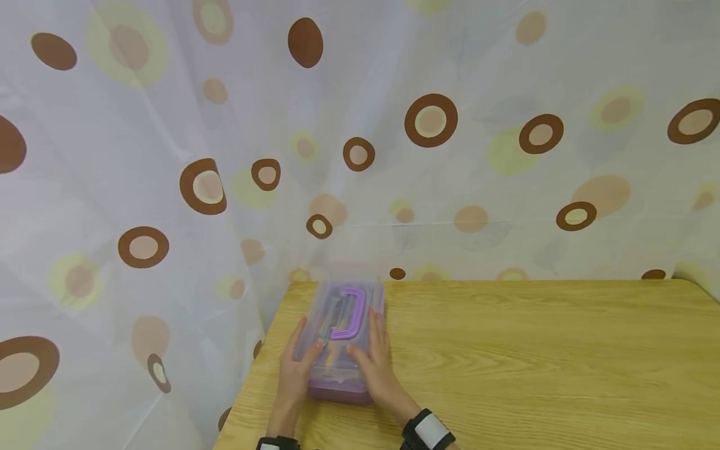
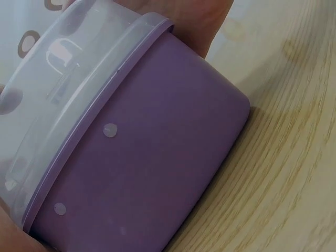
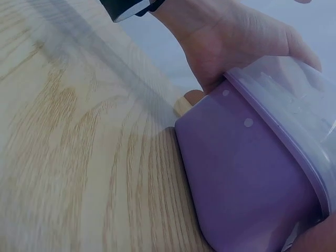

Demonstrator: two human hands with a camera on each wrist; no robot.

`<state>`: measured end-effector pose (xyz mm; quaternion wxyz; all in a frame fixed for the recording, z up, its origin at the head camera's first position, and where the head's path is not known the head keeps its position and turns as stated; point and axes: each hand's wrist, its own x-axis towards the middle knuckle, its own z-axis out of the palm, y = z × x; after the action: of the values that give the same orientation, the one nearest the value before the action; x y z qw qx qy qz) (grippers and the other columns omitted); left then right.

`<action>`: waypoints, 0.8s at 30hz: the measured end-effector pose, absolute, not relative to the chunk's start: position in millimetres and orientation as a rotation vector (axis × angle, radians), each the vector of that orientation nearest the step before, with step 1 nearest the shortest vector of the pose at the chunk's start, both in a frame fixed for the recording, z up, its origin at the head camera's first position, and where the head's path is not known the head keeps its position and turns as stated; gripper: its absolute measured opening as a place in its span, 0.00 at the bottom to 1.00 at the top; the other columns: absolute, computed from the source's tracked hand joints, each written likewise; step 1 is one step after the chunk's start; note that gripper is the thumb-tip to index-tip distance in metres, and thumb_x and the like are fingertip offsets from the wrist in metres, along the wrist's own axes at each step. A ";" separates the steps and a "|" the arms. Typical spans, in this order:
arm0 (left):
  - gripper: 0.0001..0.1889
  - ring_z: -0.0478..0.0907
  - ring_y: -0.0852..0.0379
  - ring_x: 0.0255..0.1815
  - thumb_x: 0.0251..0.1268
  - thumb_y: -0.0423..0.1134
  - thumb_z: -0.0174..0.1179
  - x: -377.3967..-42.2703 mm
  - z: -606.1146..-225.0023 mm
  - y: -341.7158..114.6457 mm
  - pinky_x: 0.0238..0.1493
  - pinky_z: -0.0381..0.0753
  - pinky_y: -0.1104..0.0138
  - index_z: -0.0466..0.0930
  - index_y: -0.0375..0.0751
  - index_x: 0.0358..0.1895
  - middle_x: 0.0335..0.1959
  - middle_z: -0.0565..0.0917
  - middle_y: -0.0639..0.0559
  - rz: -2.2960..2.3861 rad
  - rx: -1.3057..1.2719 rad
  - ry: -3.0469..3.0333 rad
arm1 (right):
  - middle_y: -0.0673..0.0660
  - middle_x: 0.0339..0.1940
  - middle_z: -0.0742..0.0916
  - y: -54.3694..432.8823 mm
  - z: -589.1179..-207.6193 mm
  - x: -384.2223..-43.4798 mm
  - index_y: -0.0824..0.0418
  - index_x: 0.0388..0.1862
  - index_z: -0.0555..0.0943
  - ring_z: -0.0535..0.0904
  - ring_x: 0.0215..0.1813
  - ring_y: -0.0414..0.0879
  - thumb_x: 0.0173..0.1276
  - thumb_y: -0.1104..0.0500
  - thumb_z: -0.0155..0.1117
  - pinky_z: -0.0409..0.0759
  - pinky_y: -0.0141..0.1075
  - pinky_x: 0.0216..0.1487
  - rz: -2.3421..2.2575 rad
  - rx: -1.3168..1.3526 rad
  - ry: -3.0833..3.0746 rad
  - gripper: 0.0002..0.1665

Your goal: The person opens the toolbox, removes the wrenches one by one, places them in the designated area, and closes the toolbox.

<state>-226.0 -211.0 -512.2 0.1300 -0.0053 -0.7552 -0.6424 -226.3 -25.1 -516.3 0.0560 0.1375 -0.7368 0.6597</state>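
A purple plastic storage box (image 1: 340,395) with a clear lid (image 1: 343,364) and a purple carry handle (image 1: 359,312) lies on the table, its long side running away from me. My left hand (image 1: 295,375) holds its left side, thumb over the lid's edge. On the opposite side my right hand (image 1: 379,370) grips it, thumb on the lid and fingers stretched along the side. Through the lid some contents show dimly; their kind is unclear. Both wrist views show the box's purple end wall (image 2: 142,121) close up, its bottom edge at the tabletop.
The wood-grain table (image 1: 534,356) stretches far to the right of the box. A white curtain (image 1: 478,162) with brown and yellow circles hangs behind the table and along its left side. Black bands (image 1: 427,431) are strapped round both wrists.
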 end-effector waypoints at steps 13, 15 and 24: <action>0.38 0.50 0.32 0.84 0.73 0.46 0.65 -224.6 -512.8 -188.7 0.78 0.45 0.29 0.62 0.46 0.82 0.84 0.59 0.40 -1.866 -0.039 -2.198 | 0.64 0.88 0.36 -1.6 -514.4 -224.9 0.54 0.89 0.36 0.25 0.85 0.70 0.82 0.51 0.53 0.27 0.78 0.74 2.022 0.404 -2.272 0.50; 0.38 0.50 0.32 0.84 0.73 0.46 0.65 -225.1 -513.7 -185.2 0.78 0.45 0.29 0.62 0.46 0.82 0.84 0.60 0.40 -1.869 -0.040 -2.190 | 0.64 0.88 0.36 1.8 -514.5 -224.5 0.54 0.89 0.36 0.25 0.85 0.70 0.82 0.50 0.53 0.27 0.78 0.74 2.020 0.409 -2.273 0.50; 0.38 0.55 0.32 0.83 0.72 0.45 0.66 -222.3 -514.7 -170.8 0.79 0.50 0.33 0.62 0.43 0.82 0.82 0.61 0.37 -1.880 -0.054 -2.182 | 0.64 0.88 0.36 16.8 -514.1 -221.9 0.56 0.89 0.37 0.27 0.86 0.68 0.83 0.50 0.51 0.27 0.76 0.75 2.006 0.409 -2.294 0.49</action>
<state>-222.3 -170.8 -514.7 0.1302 -0.0187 -0.7509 -0.6472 -221.9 16.8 -514.1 0.0334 0.1329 -0.7456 0.6522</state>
